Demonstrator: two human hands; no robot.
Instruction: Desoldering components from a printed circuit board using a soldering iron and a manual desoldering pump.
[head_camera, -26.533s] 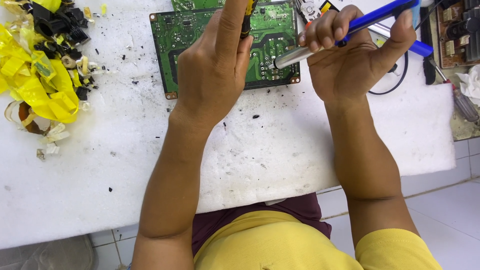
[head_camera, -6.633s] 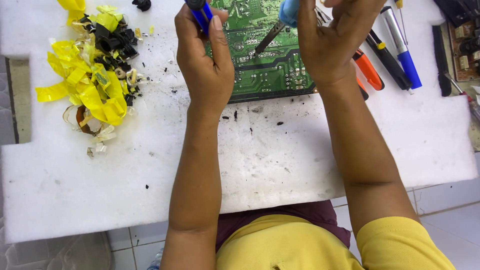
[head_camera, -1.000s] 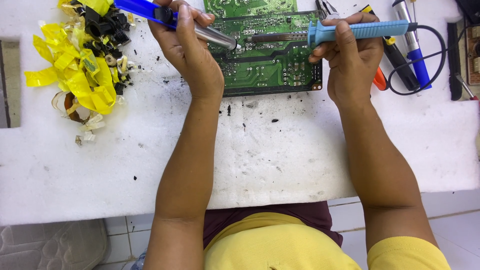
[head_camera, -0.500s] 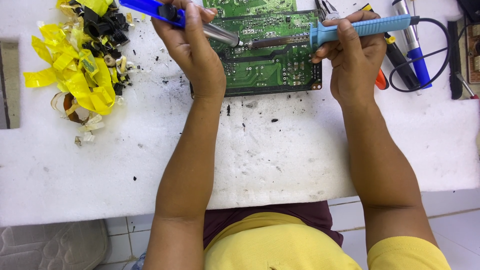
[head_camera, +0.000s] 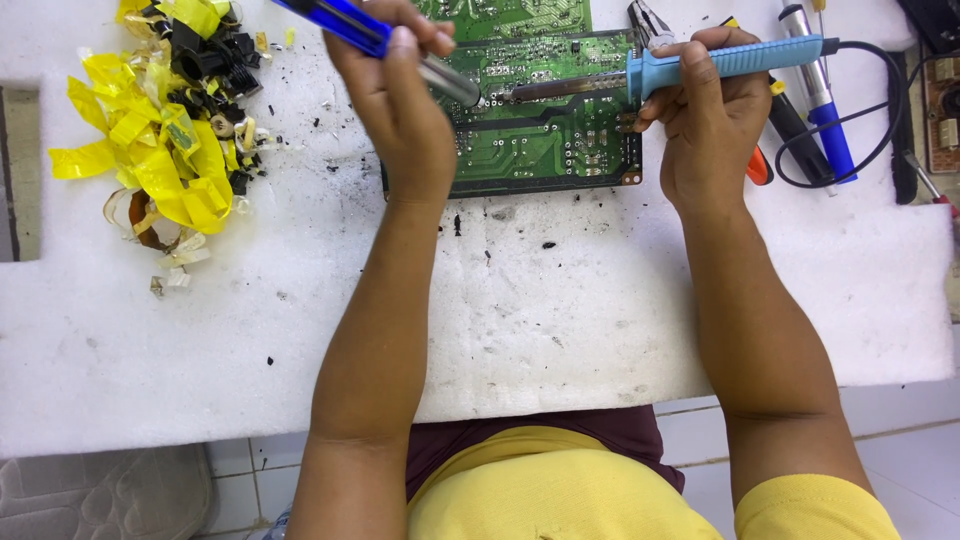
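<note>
Green printed circuit board (head_camera: 540, 140), solder side up, lies at upper centre of the frame on a white foam sheet (head_camera: 500, 300) speckled with dark crumbs. At upper left, a heap of crumpled yellow tape strips (head_camera: 165, 150) is mixed with small black plastic parts (head_camera: 205, 60). Right of the heap, the left hand (head_camera: 400, 100) is closed around a blue-handled desoldering pump (head_camera: 350, 25), whose grey metal tip comes down to the board's upper edge. Facing it from the right, the right hand (head_camera: 710, 120) grips a light-blue-handled soldering iron (head_camera: 690, 68) held nearly level, its dark metal shaft ending just beside the pump's tip. Behind the right hand lie a blue-handled screwdriver (head_camera: 825, 110) and an orange-handled tool (head_camera: 760, 165); a black cord (head_camera: 880, 120) loops at upper right.
</note>
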